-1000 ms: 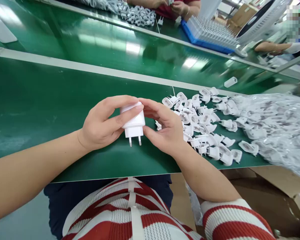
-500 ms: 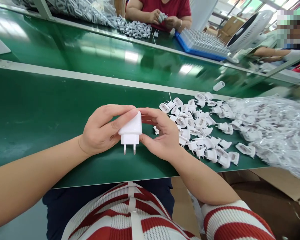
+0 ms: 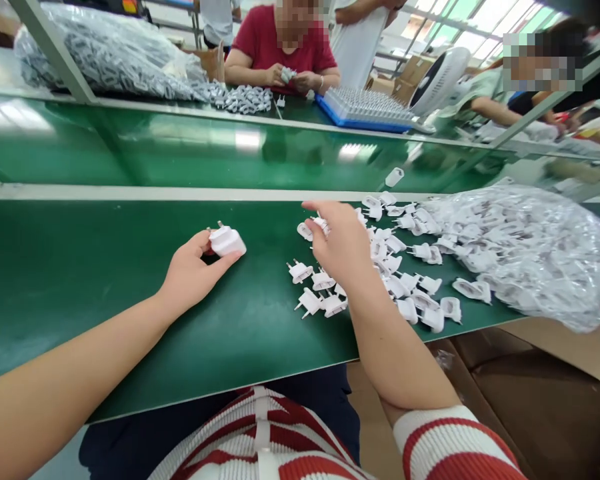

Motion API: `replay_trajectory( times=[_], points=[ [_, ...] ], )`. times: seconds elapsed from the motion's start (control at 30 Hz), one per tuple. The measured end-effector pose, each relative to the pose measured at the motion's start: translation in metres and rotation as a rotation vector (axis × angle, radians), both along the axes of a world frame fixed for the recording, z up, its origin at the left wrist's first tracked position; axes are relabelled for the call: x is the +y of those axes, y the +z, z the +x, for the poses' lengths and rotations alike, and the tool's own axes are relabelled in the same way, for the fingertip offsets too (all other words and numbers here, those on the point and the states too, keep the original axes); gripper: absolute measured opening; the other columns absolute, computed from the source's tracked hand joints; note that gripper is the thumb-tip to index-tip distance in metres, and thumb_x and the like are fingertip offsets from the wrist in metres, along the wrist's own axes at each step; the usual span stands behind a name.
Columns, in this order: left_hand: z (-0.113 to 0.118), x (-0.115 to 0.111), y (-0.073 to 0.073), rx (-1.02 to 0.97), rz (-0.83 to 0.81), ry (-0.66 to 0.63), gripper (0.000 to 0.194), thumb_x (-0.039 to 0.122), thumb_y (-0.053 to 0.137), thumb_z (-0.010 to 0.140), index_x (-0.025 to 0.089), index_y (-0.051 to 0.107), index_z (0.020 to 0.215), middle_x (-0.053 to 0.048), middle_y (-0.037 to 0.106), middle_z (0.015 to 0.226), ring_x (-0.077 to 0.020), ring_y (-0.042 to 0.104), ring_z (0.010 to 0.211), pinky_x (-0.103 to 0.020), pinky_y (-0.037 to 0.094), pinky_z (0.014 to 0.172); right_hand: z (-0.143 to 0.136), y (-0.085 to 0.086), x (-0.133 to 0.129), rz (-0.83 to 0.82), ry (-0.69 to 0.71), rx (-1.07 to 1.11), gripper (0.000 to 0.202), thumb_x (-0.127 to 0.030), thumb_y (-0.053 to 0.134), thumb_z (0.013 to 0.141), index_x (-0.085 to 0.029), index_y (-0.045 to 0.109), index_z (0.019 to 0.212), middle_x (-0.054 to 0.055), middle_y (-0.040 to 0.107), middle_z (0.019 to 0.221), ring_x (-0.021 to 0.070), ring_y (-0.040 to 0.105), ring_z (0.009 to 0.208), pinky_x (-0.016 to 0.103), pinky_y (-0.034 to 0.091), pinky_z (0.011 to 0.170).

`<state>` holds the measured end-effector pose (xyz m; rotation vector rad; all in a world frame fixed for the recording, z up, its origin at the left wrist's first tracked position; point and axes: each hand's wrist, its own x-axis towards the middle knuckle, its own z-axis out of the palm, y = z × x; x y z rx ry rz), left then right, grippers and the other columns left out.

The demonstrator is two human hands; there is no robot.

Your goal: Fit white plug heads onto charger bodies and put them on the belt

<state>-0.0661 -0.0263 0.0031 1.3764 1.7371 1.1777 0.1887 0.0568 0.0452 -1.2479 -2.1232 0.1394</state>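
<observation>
Currently the left hand (image 3: 193,270) pinches one assembled charger (image 3: 227,241) between thumb and fingers, holding it just above or on the green belt (image 3: 80,280); contact with the belt cannot be confirmed. The charger body is white, smooth, glossy plastic, blocky with rounded edges, and its two metal pins point away from the palm, up and to the rear. The right hand (image 3: 341,243) is over the near edge of the plug pile (image 3: 395,267), fingers curled onto a small white piece (image 3: 320,223); whether the fingers have closed fully on it cannot be told, since the back of the hand covers them. Judged from this layout, one unit is complete and being laid aside, while the right hand is at the pick-up stage for another part. The remaining stock is large: dozens of loose plug inserts lie beneath and beyond the right hand, each a small white moulded shell with two thin round pins, scattered at random angles. Outboard of that hand sits a clear bag (image 3: 530,247), crinkled and translucent, filled with more white parts. The belt is dark green, smooth and slightly reflective, bordered by a pale rail (image 3: 130,193) beyond both hands. Across a second glossy green lane, another person (image 3: 285,53) in a red shirt handles similar white parts beside a blue tray (image 3: 365,110).
</observation>
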Motion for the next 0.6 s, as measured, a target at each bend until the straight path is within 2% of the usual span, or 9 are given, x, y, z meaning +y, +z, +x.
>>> replay_trajectory(
  times=[0.1, 0.17, 0.27, 0.37, 0.43, 0.5, 0.57, 0.6],
  points=[
    [-0.002, 0.015, 0.005, -0.204, -0.088, 0.036, 0.056, 0.054, 0.089, 0.074, 0.026, 0.073, 0.119, -0.007, 0.079, 0.123, -0.0296, 0.073, 0.113, -0.048, 0.052, 0.111, 0.000, -0.005, 0.008, -0.166, -0.093, -0.402, 0.048, -0.011, 0.054, 0.097, -0.012, 0.063, 0.144, 0.021, 0.064, 0.151, 0.0388, 0.056, 0.142, 0.064, 0.039, 0.123],
    [-0.007, 0.034, 0.008, -0.263, -0.082, 0.057, 0.058, 0.051, 0.092, 0.071, 0.025, 0.072, 0.119, -0.007, 0.078, 0.124, -0.0289, 0.072, 0.118, -0.045, 0.052, 0.111, -0.004, -0.007, 0.010, -0.233, -0.096, -0.523, 0.050, -0.009, 0.058, 0.094, -0.014, 0.063, 0.144, 0.020, 0.067, 0.146, 0.0395, 0.056, 0.142, 0.068, 0.028, 0.127],
    [-0.026, 0.080, 0.011, -0.130, 0.026, 0.121, 0.055, 0.055, 0.088, 0.071, 0.025, 0.069, 0.112, -0.004, 0.079, 0.117, -0.0290, 0.073, 0.115, -0.042, 0.055, 0.101, -0.009, -0.007, 0.012, -0.229, -0.034, -0.548, 0.041, -0.006, 0.063, 0.088, -0.020, 0.074, 0.125, 0.013, 0.079, 0.122, 0.0340, 0.065, 0.126, 0.064, 0.021, 0.130],
    [-0.054, 0.138, 0.014, 0.110, 0.079, 0.217, 0.058, 0.068, 0.084, 0.066, 0.028, 0.063, 0.101, 0.003, 0.077, 0.099, -0.0316, 0.073, 0.104, -0.045, 0.054, 0.090, -0.011, -0.004, 0.009, -0.195, 0.058, -0.502, 0.033, -0.006, 0.068, 0.087, -0.020, 0.077, 0.115, 0.010, 0.078, 0.114, 0.0300, 0.068, 0.117, 0.057, 0.026, 0.129],
    [-0.073, 0.170, 0.019, 0.215, 0.058, 0.268, 0.060, 0.073, 0.084, 0.055, 0.028, 0.059, 0.086, 0.003, 0.069, 0.078, -0.0391, 0.070, 0.106, -0.052, 0.049, 0.094, -0.011, -0.001, 0.005, -0.181, 0.119, -0.456, 0.035, -0.006, 0.069, 0.087, -0.019, 0.075, 0.119, 0.011, 0.074, 0.117, 0.0278, 0.069, 0.112, 0.049, 0.041, 0.118],
    [-0.086, 0.189, 0.024, 0.323, 0.017, 0.308, 0.061, 0.074, 0.083, 0.050, 0.027, 0.053, 0.076, 0.001, 0.056, 0.062, -0.0462, 0.066, 0.108, -0.059, 0.044, 0.097, -0.011, 0.003, 0.000, -0.188, 0.142, -0.423, 0.039, -0.004, 0.066, 0.088, -0.019, 0.071, 0.124, 0.010, 0.070, 0.121, 0.0229, 0.071, 0.099, 0.036, 0.054, 0.091],
    [-0.094, 0.195, 0.027, 0.443, -0.032, 0.320, 0.058, 0.072, 0.079, 0.053, 0.027, 0.051, 0.075, 0.000, 0.050, 0.057, -0.0489, 0.066, 0.106, -0.059, 0.044, 0.095, -0.012, 0.009, -0.005, -0.240, 0.164, -0.438, 0.042, -0.001, 0.063, 0.087, -0.018, 0.069, 0.125, 0.008, 0.066, 0.123, 0.0178, 0.070, 0.082, 0.029, 0.050, 0.065],
    [-0.097, 0.194, 0.027, 0.504, -0.055, 0.315, 0.055, 0.070, 0.077, 0.058, 0.026, 0.051, 0.077, -0.001, 0.050, 0.058, -0.0490, 0.066, 0.102, -0.058, 0.046, 0.092, -0.012, 0.011, -0.006, -0.278, 0.182, -0.456, 0.041, 0.001, 0.063, 0.086, -0.017, 0.069, 0.122, 0.008, 0.064, 0.123, 0.0164, 0.068, 0.077, 0.028, 0.046, 0.058]
  ],
)
